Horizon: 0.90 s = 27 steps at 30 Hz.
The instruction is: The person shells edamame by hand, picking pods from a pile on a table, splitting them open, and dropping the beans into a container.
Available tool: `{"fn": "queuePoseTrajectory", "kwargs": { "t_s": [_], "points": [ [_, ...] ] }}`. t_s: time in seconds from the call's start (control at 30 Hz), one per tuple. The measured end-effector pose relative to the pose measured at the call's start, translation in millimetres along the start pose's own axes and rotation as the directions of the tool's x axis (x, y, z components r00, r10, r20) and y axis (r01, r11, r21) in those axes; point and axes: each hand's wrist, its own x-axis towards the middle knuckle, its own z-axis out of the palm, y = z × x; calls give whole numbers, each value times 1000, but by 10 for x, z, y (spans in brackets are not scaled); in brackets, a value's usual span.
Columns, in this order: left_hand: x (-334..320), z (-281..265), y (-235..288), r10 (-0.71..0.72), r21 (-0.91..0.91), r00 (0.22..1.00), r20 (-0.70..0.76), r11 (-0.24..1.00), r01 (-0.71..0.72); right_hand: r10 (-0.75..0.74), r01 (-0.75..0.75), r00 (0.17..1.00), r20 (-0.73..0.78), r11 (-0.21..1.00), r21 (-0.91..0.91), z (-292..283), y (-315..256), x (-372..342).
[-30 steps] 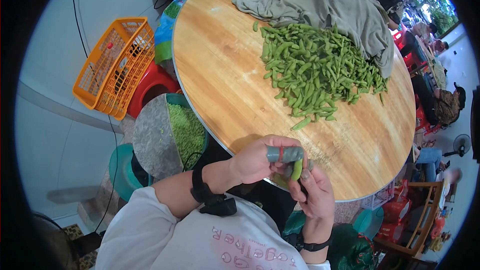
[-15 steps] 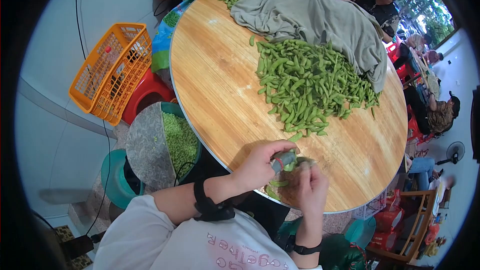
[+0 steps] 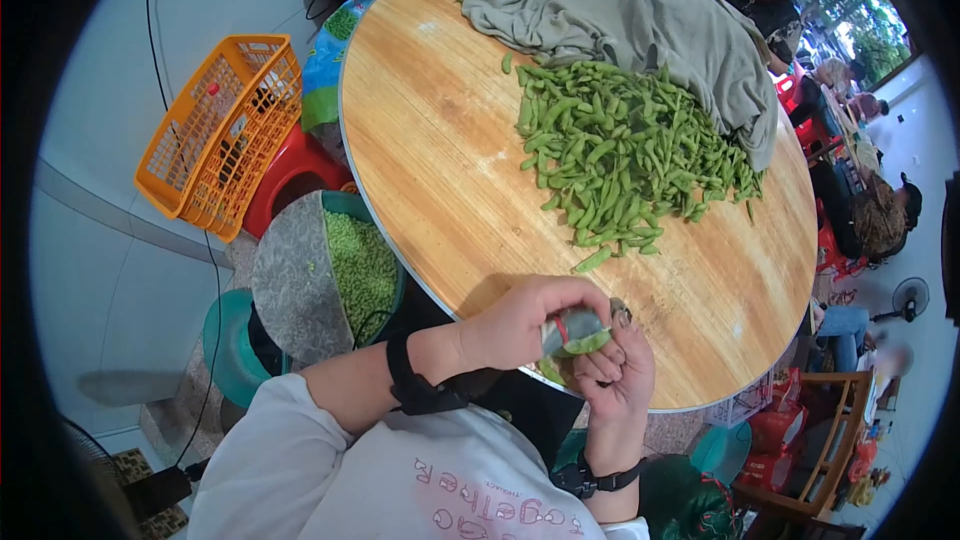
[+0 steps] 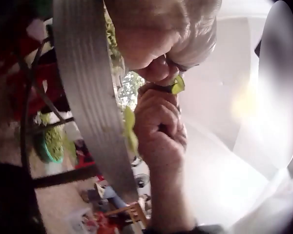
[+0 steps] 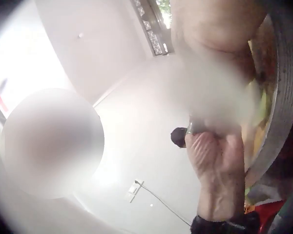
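Observation:
Both bare hands meet above the near edge of the round wooden table (image 3: 430, 150). The left hand (image 3: 515, 325), its thumb wrapped in grey-green material with a red band, pinches a green bean pod (image 3: 588, 342). Against the pod's other side, the right hand (image 3: 618, 370) has its fingers curled and gripping. In the left wrist view a bit of pod (image 4: 177, 85) shows between the left hand (image 4: 161, 36) and the right hand (image 4: 161, 122). Blur hides the fingertips in the right wrist view. Farther back lies a heap of pods (image 3: 630, 155).
A grey cloth (image 3: 620, 15) covers the table's far part. Left of the table stand a tub of shelled beans (image 3: 360, 270), an orange crate (image 3: 215, 140) on a red stool (image 3: 300, 175), and a teal basin (image 3: 235, 340). Other people sit at the far side and right.
The hands, slightly apart half a second ago, have come together at a pod. The right hand has risen from low over the table edge, and its fingers have closed in.

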Motion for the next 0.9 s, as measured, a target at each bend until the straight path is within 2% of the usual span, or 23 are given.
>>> {"fn": "queuePoseTrajectory", "kwargs": {
  "t_s": [0.03,0.07,0.1,0.13,0.17,0.2,0.23,0.27,0.3,0.33,0.37,0.4,0.43,0.47,0.53,0.57,0.67,0.73,0.83,0.9],
  "points": [
    [-12,13,-8,-171,-217,985,-6,962,166,-37,38,999,16,997,-66,3,12,5],
    [-26,7,7,-173,-218,985,-6,961,168,-37,38,999,15,997,-65,40,16,2],
    [-21,-4,56,-317,-418,947,42,856,305,-96,93,995,-10,985,-143,101,10,-13],
    [-12,-13,113,-440,-591,890,120,689,420,-156,145,987,-32,964,-223,141,9,-24],
    [1,-23,176,-457,-692,872,175,573,439,-191,178,981,-24,949,-262,134,-22,-28],
    [-5,-46,159,-455,-695,873,177,571,438,-193,179,981,-27,947,-266,109,-83,-45],
    [-18,-79,127,-464,-492,882,85,750,442,-180,184,982,56,856,-482,80,-162,-61],
    [-24,-121,112,-447,-247,894,-7,868,432,-145,198,980,135,716,-670,61,-227,-73],
    [-5,-184,173,-472,-149,873,-124,879,454,-147,198,980,133,714,-671,65,-276,-62],
    [-22,-244,151,-472,-151,874,-117,878,454,-131,236,972,197,471,-850,89,-327,-24],
    [-50,-293,98,-524,-250,837,-155,841,480,-94,266,963,252,185,-946,124,-378,36],
    [-68,-314,68,-579,-348,794,-186,794,498,-41,284,956,291,-117,-952,165,-409,101],
    [-66,-312,69,-583,-410,797,-160,773,484,-217,145,939,266,-454,-879,268,-402,195],
    [-70,-311,93,-582,-409,799,-155,774,484,-222,142,938,266,-455,-879,267,-389,275],
    [-73,-317,171,-595,-442,798,-96,744,502,-315,37,874,369,-716,-698,245,-346,416],
    [-67,-323,187,-591,-443,800,-99,747,496,-265,30,890,371,-778,-628,257,-320,375],
    [-86,-314,187,-561,-518,824,-77,729,448,-254,0,899,356,-815,-580,258,-186,268],
    [-87,-276,164,-582,-461,810,-71,739,491,-272,22,886,376,-785,-619,157,-193,330],
    [-83,-166,95,-601,-518,791,-114,716,468,-339,32,828,446,-766,-642,71,-234,440],
    [-71,-105,103,-593,-526,794,-136,722,449,-455,208,747,486,-533,-820,25,-206,396]
  ]
}}
